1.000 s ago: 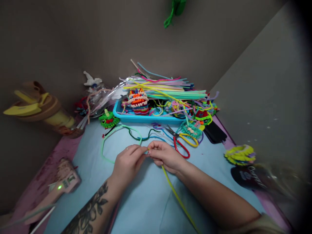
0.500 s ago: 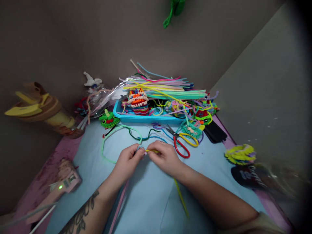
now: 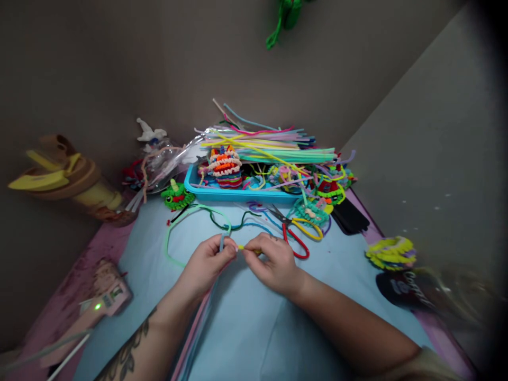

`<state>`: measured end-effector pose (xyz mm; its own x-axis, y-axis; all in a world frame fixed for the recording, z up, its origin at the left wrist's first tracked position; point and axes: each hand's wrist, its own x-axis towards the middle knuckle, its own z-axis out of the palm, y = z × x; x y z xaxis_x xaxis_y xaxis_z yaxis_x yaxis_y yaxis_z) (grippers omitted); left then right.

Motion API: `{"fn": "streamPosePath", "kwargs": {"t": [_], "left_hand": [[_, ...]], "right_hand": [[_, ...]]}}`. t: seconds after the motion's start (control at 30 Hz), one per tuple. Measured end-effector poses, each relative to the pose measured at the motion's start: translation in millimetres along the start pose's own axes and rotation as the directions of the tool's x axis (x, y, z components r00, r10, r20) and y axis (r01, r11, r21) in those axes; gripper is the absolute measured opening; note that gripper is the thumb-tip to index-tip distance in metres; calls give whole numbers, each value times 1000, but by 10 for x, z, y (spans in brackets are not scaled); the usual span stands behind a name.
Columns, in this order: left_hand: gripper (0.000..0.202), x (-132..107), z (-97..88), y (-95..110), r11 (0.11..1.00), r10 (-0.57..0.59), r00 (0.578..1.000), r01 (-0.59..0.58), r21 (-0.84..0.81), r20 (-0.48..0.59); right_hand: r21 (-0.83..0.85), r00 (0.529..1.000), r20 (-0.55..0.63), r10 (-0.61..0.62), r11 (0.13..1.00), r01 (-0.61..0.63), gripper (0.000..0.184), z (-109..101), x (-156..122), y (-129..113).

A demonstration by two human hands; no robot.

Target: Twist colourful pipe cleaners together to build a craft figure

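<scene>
Both my hands meet over the light blue mat (image 3: pixel 254 328) in the middle of the view. My left hand (image 3: pixel 206 262) is closed on a bundle of pale blue and pink pipe cleaners (image 3: pixel 200 328) that trails back under my forearm. My right hand (image 3: pixel 273 262) pinches a short yellow pipe cleaner (image 3: pixel 248 248) whose tip touches my left thumb and forefinger. Just beyond my right hand lie scissors (image 3: pixel 291 233) with one red and one yellow handle.
A blue tray (image 3: pixel 234 193) piled with coloured pipe cleaners and woven pieces stands at the back. A green loop (image 3: pixel 174 233) lies left of my hands. A pink glue gun (image 3: pixel 99 301) with a green light lies at the left, and a yellow coiled piece (image 3: pixel 391 253) at the right.
The long yellow pipe cleaner that ran toward me from my right hand is now out of sight; only a short end shows. A pale blue and pink bundle has appeared in my left hand.
</scene>
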<state>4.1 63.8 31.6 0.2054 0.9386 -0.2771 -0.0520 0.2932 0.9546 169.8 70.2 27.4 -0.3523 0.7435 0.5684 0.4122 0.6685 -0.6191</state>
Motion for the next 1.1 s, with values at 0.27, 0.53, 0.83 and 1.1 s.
{"fn": "streamPosePath", "kwargs": {"t": [0.27,0.53,0.83,1.1], "left_hand": [[30,-5,-27,-24,997,60,998,-60,46,-5],[32,-20,-41,27,987,-86,980,109,-120,180],[30,-11,-66,-6,972,-99,972,140,-190,213],[35,6,-50,-8,997,19,998,-23,77,56]], "right_hand": [[142,987,2,161,977,-160,9,-50,64,-27],[408,877,255,408,777,-480,10,-45,162,67],[474,797,360,484,641,-604,13,1,175,52],[149,974,99,205,964,-218,13,-96,143,-103]]}}
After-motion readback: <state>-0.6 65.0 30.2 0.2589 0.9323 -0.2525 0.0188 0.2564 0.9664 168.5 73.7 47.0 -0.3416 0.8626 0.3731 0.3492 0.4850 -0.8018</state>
